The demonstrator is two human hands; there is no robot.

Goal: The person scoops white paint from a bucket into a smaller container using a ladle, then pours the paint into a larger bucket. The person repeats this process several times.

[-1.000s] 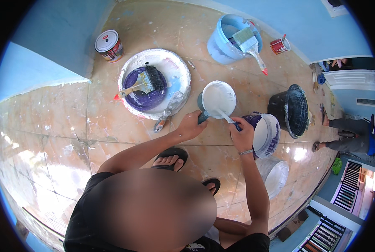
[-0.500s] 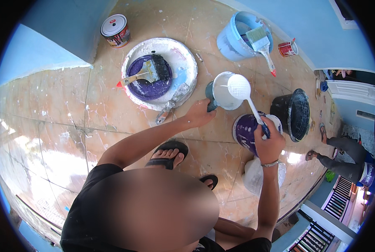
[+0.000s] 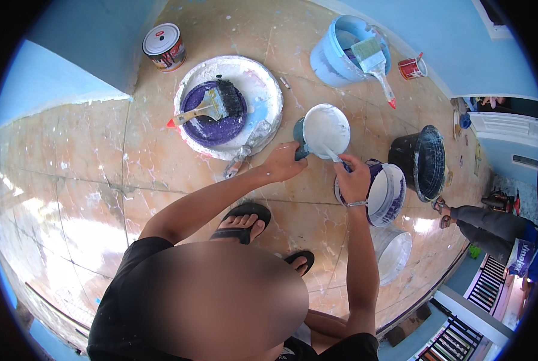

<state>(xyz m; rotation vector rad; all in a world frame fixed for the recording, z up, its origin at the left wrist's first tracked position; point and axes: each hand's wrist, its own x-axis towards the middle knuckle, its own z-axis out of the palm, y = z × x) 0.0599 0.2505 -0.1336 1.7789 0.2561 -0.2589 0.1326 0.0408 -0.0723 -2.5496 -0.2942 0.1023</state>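
Observation:
My left hand point(image 3: 286, 161) grips the handle of a blue-grey mug point(image 3: 299, 131) with white liquid, likely paint, inside it. My right hand point(image 3: 354, 180) is closed on a spoon point(image 3: 333, 154); its head is sunk in the white liquid and hidden. Below my right hand stands a purple-labelled bucket point(image 3: 398, 203), white inside. A translucent bucket point(image 3: 401, 260) sits just nearer to me, and a black bucket point(image 3: 405, 157) to the right.
Ahead left, a white-smeared round lid point(image 3: 268, 84) bears a purple lid and a paintbrush point(image 3: 209, 108). A paint tin point(image 3: 164, 49), light blue bucket point(image 3: 324, 63) with a brush point(image 3: 371, 59) across it, and red can point(image 3: 410, 68) stand farther off. Another person's legs point(image 3: 482, 218) show at right.
The white perforated spoon has gone from above the mug's right rim down into the liquid. My right hand has moved left and toward the mug. The other person's legs have shifted.

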